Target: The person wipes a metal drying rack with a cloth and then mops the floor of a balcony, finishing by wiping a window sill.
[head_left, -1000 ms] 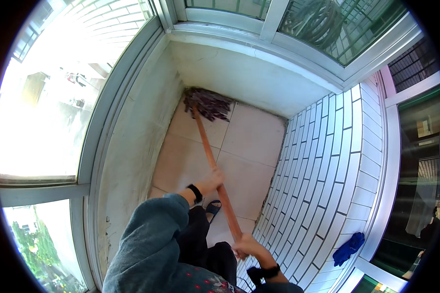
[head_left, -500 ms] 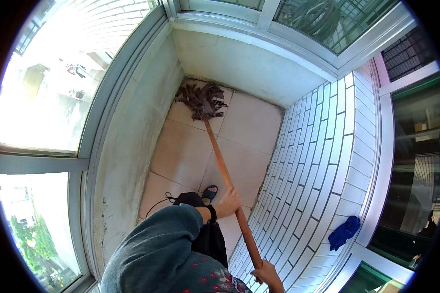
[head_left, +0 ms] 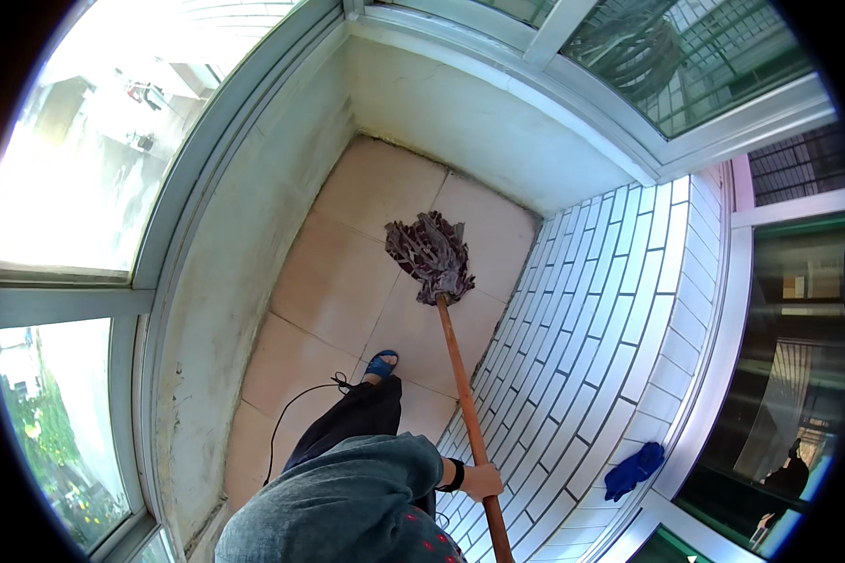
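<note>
A mop (head_left: 462, 375) with a wooden handle and dark, patterned cloth strips slants across the view. Its strip head lies spread on the tiled floor, near the middle of the far part. My left hand (head_left: 482, 481), with a black band at the wrist, is closed around the handle low in the picture. Below that hand the handle runs out of the lower edge. My right hand is out of the picture, so its hold does not show. A foot in a blue slipper (head_left: 381, 364) stands on the tiles left of the handle.
White brick-patterned tiles (head_left: 573, 328) cover the right wall, with a blue cloth item (head_left: 635, 471) on its ledge. A plain low wall (head_left: 479, 122) closes the far end. Windows (head_left: 66, 188) line the left. A thin black cord (head_left: 286, 410) hangs beside my leg.
The mop head has come from the far left corner back toward me and to the right. My left hand has moved down and right with the handle. My right hand has left the picture.
</note>
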Tool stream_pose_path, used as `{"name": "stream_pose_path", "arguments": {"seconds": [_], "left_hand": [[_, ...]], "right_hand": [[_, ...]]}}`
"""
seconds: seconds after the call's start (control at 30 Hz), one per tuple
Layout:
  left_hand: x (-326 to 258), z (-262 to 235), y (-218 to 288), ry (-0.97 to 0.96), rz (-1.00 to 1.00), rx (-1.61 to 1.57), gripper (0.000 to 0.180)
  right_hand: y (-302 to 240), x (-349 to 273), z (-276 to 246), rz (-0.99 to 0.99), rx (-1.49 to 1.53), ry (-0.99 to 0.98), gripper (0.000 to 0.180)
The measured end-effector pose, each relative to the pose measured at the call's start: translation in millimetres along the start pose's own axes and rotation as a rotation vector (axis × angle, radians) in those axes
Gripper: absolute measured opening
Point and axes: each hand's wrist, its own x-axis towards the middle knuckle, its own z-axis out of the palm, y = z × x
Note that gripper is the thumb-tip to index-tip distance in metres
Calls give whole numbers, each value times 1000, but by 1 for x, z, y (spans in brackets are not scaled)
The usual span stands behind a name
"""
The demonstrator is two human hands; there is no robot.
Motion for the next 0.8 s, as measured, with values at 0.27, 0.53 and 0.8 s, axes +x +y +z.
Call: {"name": "stream_pose_path", "arguments": {"seconds": [0.27,0.53,0.8], "left_hand": [[-50,-84,-121,177,-360,194,9],[-171,-231,-292,805,-475,497,6],[-173,-289,-218,991,-642,158,10]], "right_hand": [[-105,103,17,-251,7,-5,20],[-341,152,60,-935,94,367,31],[-397,88,-18,-1267,282,595,14]]}}
